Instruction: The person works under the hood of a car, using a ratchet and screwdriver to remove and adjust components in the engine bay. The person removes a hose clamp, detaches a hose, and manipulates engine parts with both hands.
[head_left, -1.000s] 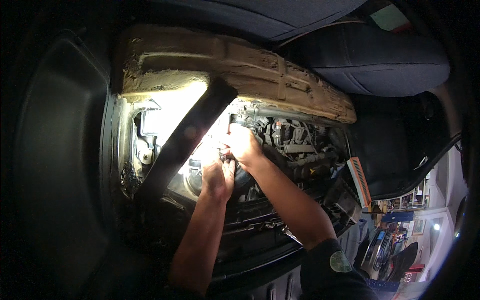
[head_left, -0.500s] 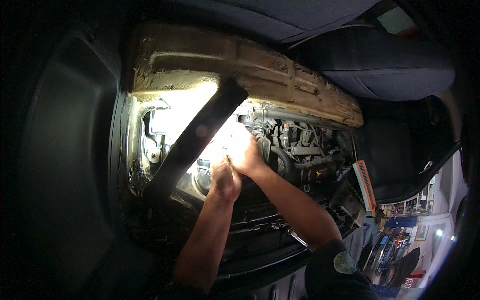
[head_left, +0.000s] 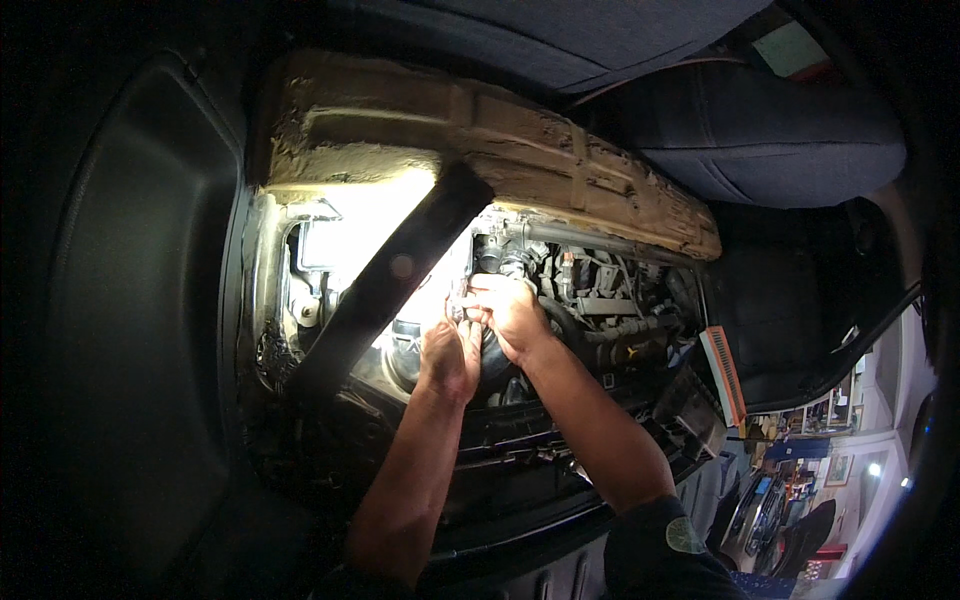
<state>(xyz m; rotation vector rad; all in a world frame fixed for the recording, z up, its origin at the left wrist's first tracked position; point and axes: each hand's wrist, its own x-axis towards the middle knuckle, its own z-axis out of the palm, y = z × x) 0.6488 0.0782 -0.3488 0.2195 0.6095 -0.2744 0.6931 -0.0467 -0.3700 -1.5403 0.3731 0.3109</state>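
Both hands are together in the brightly lit engine bay (head_left: 610, 310), just right of a dark slanted bar (head_left: 415, 250). My left hand (head_left: 448, 355) has its fingers closed at a small pale part, partly lost in glare. My right hand (head_left: 508, 312) comes from the right, its curled fingers pinched at the same small part (head_left: 459, 298), which I cannot clearly make out. A dark round housing (head_left: 400, 370) lies under my left hand. Metal pipes and hoses (head_left: 505, 250) sit just beyond the fingers.
A tan padded panel (head_left: 500, 130) runs behind the bay, with dark seats (head_left: 750, 140) beyond. An orange-edged pleated filter (head_left: 722, 375) leans at the right. A chrome tool (head_left: 580, 470) lies below my right forearm. A dark door panel (head_left: 150, 300) fills the left; workshop clutter shows far right.
My right hand has drawn a little right and down from the glare, showing its fingers more clearly. My left hand stays close beside it. The whole view has shifted slightly rightward since the oldest frame.
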